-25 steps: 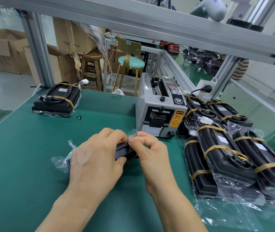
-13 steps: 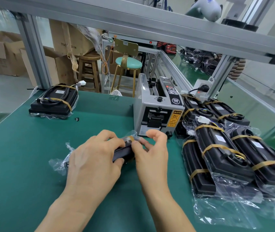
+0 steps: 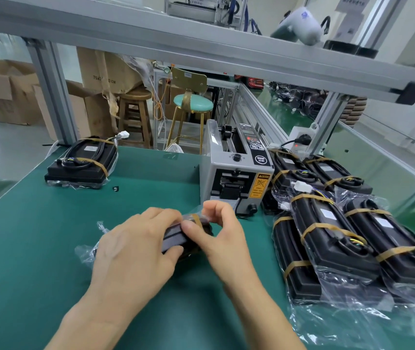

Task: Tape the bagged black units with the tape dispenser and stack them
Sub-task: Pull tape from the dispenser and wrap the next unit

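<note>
Left hand (image 3: 135, 251) clamps bagged black unit (image 3: 176, 239) at frame centre, pinning it to green mat (image 3: 37, 236). Right hand (image 3: 220, 233) pinches tape strip (image 3: 196, 219) over its far end, likely smoothing it. Tape dispenser (image 3: 236, 178) just behind, within reach. Taped units (image 3: 340, 231) piled right.

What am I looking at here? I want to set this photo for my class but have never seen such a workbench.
The view comes from a camera worn on a worker's head, looking down at a green bench. The left hand grips a bagged black unit; the right hand pinches brown tape onto its end. The grey box behind is a tape dispenser. At right lie taped units; one more sits far left.
</note>
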Action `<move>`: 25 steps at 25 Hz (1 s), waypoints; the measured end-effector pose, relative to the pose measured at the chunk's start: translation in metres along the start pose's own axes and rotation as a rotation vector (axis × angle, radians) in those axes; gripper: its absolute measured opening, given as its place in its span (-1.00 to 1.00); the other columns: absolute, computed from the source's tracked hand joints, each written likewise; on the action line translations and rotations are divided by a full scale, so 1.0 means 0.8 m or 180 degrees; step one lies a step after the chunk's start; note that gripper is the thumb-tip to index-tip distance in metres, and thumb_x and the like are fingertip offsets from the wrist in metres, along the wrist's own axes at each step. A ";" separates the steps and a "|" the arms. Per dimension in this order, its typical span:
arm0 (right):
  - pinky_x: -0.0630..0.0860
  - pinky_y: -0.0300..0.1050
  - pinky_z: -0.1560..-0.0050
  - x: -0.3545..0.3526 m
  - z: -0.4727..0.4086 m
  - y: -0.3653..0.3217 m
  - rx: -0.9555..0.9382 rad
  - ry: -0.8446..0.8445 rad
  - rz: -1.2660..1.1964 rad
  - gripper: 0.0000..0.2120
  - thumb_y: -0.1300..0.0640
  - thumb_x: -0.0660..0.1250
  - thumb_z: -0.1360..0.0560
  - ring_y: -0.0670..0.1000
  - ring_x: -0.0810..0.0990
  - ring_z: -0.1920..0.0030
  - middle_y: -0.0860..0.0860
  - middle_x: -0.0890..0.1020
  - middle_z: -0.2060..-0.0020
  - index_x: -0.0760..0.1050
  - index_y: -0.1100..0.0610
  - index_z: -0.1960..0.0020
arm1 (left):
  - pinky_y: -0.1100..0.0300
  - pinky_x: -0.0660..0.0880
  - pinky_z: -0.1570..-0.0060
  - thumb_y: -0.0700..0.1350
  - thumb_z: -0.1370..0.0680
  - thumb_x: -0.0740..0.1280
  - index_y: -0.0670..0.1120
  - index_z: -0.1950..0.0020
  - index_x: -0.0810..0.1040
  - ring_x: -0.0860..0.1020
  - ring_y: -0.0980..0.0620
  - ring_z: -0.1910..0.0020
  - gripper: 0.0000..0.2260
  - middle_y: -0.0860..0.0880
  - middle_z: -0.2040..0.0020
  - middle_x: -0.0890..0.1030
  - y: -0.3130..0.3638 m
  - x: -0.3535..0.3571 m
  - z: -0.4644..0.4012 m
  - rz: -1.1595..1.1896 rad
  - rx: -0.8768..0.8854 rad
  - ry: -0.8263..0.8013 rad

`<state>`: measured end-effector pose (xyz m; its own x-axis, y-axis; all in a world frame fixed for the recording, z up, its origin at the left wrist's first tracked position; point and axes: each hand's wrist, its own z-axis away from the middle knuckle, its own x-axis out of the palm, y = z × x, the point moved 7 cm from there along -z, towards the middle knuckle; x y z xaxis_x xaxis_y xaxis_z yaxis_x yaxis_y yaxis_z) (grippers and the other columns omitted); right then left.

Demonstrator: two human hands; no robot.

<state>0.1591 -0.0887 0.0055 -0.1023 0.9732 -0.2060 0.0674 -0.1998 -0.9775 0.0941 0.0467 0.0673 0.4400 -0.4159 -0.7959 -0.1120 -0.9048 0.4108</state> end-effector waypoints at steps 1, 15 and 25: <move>0.43 -0.29 -0.20 -0.008 -0.004 0.002 0.0053 -0.0088 -0.0163 -0.64 -0.01 0.49 -0.38 -0.20 0.51 -0.16 -0.12 0.57 -0.11 0.47 -0.06 -0.13 | 0.26 0.35 0.34 -0.08 -0.23 0.56 0.12 0.06 0.61 0.61 0.01 0.20 -0.67 0.21 0.12 0.64 -0.007 -0.003 -0.002 0.0143 -0.0035 -0.0010; 0.46 0.02 -0.25 -0.045 -0.004 -0.074 -0.0169 -0.1241 -0.0741 -0.67 0.06 0.48 -0.40 0.00 0.61 -0.07 0.03 0.67 -0.03 0.59 0.13 -0.12 | 0.23 0.57 0.00 -0.22 -0.05 0.53 -0.12 0.03 0.68 0.66 -0.06 0.02 -0.52 -0.16 0.04 0.69 -0.079 0.003 -0.010 0.4069 -0.0145 -0.0304; 0.46 -0.23 0.18 -0.057 -0.009 -0.122 -0.0771 -0.0486 0.0268 -0.90 0.20 0.39 -0.51 -0.11 0.49 0.33 -0.04 0.58 0.37 0.64 0.14 0.17 | 0.17 0.58 -0.01 -0.42 -0.04 0.45 -0.11 -0.07 0.67 0.65 -0.07 -0.03 -0.40 -0.20 -0.04 0.67 -0.083 0.026 0.000 0.4711 -0.0626 -0.0159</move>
<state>0.1646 -0.1126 0.1107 -0.2331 0.9223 -0.3084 0.3150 -0.2284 -0.9212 0.1107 0.0983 0.0234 0.0072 -0.9281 0.3723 -0.2973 0.3535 0.8870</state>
